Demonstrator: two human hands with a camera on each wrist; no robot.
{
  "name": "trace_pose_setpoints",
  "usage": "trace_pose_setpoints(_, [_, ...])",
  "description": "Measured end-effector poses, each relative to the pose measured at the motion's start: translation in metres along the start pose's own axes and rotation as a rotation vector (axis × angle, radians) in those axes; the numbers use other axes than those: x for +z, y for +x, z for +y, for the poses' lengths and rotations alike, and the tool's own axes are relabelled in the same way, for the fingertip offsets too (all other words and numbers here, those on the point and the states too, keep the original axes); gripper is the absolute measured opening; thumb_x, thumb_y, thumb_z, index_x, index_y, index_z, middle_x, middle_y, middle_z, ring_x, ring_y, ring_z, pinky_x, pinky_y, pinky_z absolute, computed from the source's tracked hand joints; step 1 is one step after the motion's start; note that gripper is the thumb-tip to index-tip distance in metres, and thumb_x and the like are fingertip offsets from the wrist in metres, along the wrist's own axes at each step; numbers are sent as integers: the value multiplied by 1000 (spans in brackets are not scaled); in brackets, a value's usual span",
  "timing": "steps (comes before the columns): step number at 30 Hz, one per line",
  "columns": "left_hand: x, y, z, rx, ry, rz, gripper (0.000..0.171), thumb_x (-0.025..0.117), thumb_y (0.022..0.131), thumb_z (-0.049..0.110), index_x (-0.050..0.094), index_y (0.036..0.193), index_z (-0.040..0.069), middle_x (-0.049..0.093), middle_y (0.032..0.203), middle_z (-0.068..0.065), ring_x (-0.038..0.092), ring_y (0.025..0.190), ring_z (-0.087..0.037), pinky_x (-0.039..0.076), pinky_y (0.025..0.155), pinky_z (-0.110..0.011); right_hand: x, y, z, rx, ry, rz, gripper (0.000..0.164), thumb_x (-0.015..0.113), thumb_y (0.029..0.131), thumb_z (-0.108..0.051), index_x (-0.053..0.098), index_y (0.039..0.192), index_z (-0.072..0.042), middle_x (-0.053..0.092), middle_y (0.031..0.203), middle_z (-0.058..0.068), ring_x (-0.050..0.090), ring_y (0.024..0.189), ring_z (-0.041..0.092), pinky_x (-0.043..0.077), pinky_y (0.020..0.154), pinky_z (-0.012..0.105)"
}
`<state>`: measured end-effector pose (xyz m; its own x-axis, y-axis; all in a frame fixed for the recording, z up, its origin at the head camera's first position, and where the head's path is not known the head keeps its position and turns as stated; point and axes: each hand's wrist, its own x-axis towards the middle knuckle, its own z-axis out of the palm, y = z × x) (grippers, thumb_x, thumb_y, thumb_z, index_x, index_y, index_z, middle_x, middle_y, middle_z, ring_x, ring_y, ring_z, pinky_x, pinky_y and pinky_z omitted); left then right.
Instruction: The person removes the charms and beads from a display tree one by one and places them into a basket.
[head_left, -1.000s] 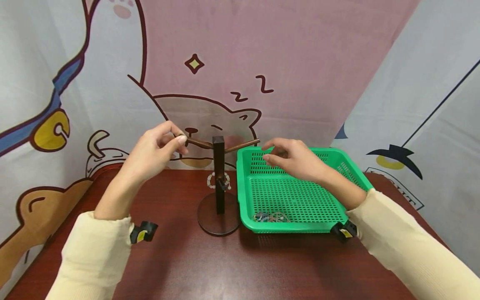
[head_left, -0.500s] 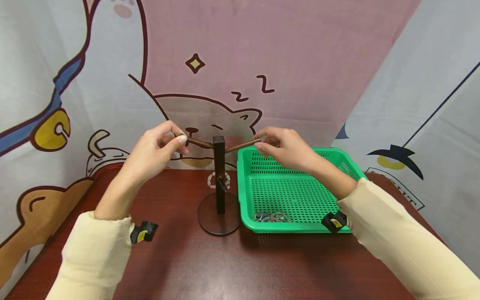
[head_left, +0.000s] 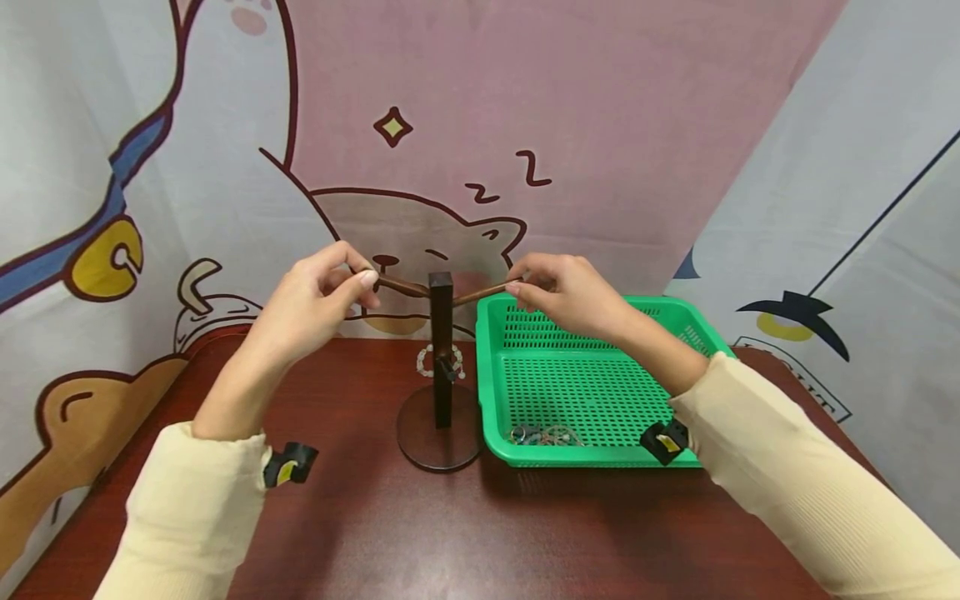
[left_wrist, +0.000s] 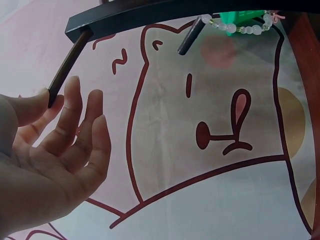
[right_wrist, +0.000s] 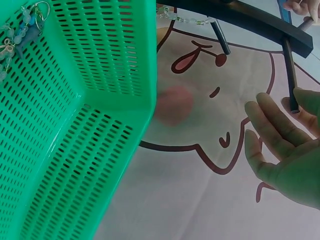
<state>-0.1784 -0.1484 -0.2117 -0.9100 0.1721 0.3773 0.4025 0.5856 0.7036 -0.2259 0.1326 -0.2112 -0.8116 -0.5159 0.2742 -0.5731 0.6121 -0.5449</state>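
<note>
A dark jewelry stand (head_left: 442,333) rises from a round base (head_left: 431,446), with two thin wooden arms spreading from near its top. My left hand (head_left: 303,312) pinches the outer end of the left arm (head_left: 401,286) between thumb and index finger. On the other side, my right hand (head_left: 577,292) pinches the tip of the right arm (head_left: 480,294). In both wrist views the remaining fingers are spread away from the stand. A pale beaded bracelet (left_wrist: 240,29) hangs on a short lower peg (left_wrist: 191,36) of the post.
To the right of the stand, a green plastic basket (head_left: 600,456) stands close beside its base. Several beaded bracelets and trinkets (head_left: 551,435) lie in its near left corner. A cartoon-printed cloth (head_left: 600,125) hangs behind the dark red table (head_left: 360,517).
My right hand has moved left and slightly up from over the basket, and its fingertips now grip the right arm of the stand. The left hand keeps its pinch in place.
</note>
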Motion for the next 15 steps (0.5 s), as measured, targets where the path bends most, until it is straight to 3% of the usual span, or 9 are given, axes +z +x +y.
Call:
trace_pose_setpoints(8, [0,0,0,-10,8,-1,18,51,95,22,56,95,5,66,80,-12,48,66,-18,37,60,-30,0,0,-1,9,-12,1,10,56,92,-16,63,96,-10,65,71,0,62,70,14,44,59,33])
trace_pose_setpoints(15, [0,0,0,-12,7,-8,19,50,95,23,56,95,6,66,79,-9,50,68,-18,37,62,-31,2,0,0,19,-4,4,11,56,92,-17,62,96,-9,64,71,0,62,71,14,44,59,33])
